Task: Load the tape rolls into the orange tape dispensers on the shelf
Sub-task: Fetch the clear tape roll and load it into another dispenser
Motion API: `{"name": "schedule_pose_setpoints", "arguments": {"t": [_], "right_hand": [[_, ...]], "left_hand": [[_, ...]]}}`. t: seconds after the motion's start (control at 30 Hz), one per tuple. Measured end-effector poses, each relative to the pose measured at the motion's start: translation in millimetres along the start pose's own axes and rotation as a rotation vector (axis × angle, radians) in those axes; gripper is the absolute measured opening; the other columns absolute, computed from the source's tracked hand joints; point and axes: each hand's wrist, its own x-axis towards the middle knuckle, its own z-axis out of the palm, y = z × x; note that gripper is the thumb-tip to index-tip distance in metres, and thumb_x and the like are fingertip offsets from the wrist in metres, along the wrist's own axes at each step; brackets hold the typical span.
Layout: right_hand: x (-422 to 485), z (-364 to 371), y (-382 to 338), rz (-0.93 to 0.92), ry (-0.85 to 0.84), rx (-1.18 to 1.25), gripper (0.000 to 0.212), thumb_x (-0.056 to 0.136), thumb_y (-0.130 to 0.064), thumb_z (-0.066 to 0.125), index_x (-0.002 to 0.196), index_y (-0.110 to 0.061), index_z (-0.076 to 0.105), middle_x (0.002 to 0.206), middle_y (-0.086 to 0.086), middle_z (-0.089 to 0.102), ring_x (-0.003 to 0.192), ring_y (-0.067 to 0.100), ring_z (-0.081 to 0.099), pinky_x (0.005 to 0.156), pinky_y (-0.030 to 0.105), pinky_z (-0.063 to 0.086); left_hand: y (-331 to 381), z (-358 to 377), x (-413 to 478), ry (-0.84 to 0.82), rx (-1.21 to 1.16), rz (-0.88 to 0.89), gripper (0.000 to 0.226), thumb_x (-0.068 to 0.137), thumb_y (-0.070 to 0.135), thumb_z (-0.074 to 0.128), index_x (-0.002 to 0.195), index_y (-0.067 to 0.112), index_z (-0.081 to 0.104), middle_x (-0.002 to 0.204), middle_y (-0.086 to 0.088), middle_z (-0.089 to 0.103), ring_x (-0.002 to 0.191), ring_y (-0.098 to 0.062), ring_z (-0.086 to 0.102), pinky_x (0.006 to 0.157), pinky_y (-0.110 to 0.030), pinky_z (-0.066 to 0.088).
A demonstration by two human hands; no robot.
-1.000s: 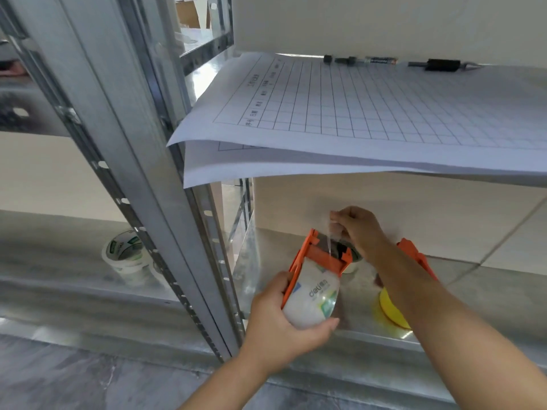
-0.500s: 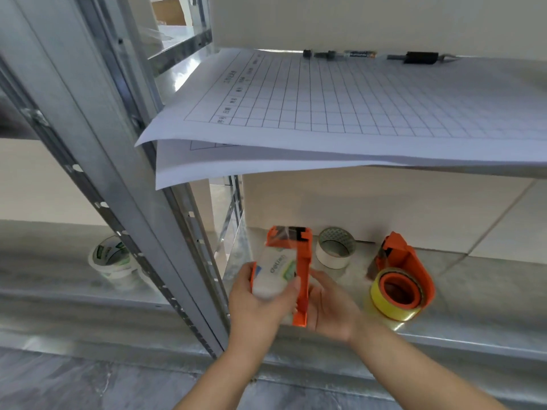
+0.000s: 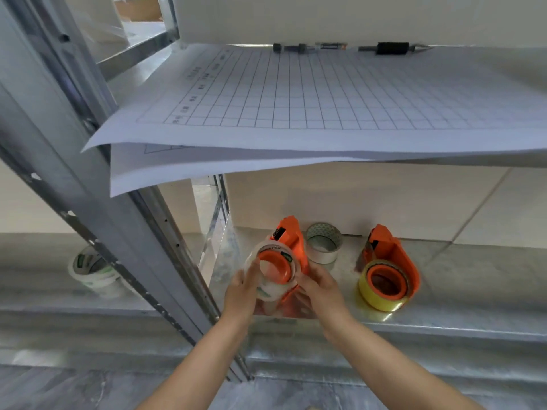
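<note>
Bright, even daylight; soft overall blur; wide-angle bending at edges.

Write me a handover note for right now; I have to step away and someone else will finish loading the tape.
Left hand: gripping the clear tape roll.
Right hand: holding the orange dispenser that carries that roll, at the shelf's front edge.
Done: second orange dispenser rests on the shelf with the yellow roll on its hub.
Left: confirm the clear roll is seated and set that dispenser down. A loose white roll stands behind; another roll sits in the left bay.
</note>
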Motion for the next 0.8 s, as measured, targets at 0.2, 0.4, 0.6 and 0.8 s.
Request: {"name": "schedule_pose_setpoints", "arguments": {"t": [0.2, 0.4, 0.6, 0.8], "right_hand": [[14.9, 3.8, 1.1, -0.169, 0.025, -0.278, 0.030, 0.087, -0.018, 0.061, 0.114, -0.031, 0.058, 0.110, -0.005, 0.066, 0.106, 0.015, 0.060, 0.095, 0.032, 0.048], [12.5, 8.4, 5.1, -0.207, 0.034, -0.348, 0.029, 0.088, -0.022, 0.060, 0.114, -0.033, 0.057, 0.107, -0.015, 0.062, 0.103, 0.003, 0.056, 0.087, 0.015, 0.043], [14.1, 2.8, -1.5, -0.111, 0.043, -0.308, 0.035, 0.094, -0.023, 0.048, 0.129, -0.023, 0.048, 0.119, -0.007, 0.054, 0.112, 0.011, 0.051, 0.094, 0.026, 0.040], [29.9, -33.2, -11.8, -0.199, 0.347, -0.328, 0.046, 0.088, -0.008, 0.050, 0.133, -0.008, 0.039, 0.122, 0.005, 0.047, 0.114, 0.024, 0.049, 0.093, 0.031, 0.040]], "left_hand": [[-15.9, 3.3, 9.9, -0.051, 0.126, -0.039, 0.050, 0.098, 0.047, 0.021, 0.106, 0.018, 0.061, 0.089, -0.009, 0.068, 0.075, -0.022, 0.065, 0.069, -0.036, 0.054], [-20.9, -5.7, 22.1, 0.091, 0.432, -0.005, 0.045, 0.100, 0.020, 0.015, 0.105, 0.008, 0.058, 0.103, -0.016, 0.061, 0.106, -0.033, 0.053, 0.088, -0.038, 0.043], [-6.9, 3.1, 18.1, 0.175, 0.522, 0.040, 0.038, 0.098, 0.030, 0.034, 0.126, 0.010, 0.050, 0.133, -0.019, 0.040, 0.122, -0.034, 0.040, 0.104, -0.042, 0.032], [34.2, 42.8, -13.6, -0.009, 0.326, 0.535, 0.035, 0.092, 0.023, 0.049, 0.127, 0.025, 0.044, 0.126, 0.007, 0.042, 0.118, -0.012, 0.044, 0.099, -0.028, 0.038]]}}
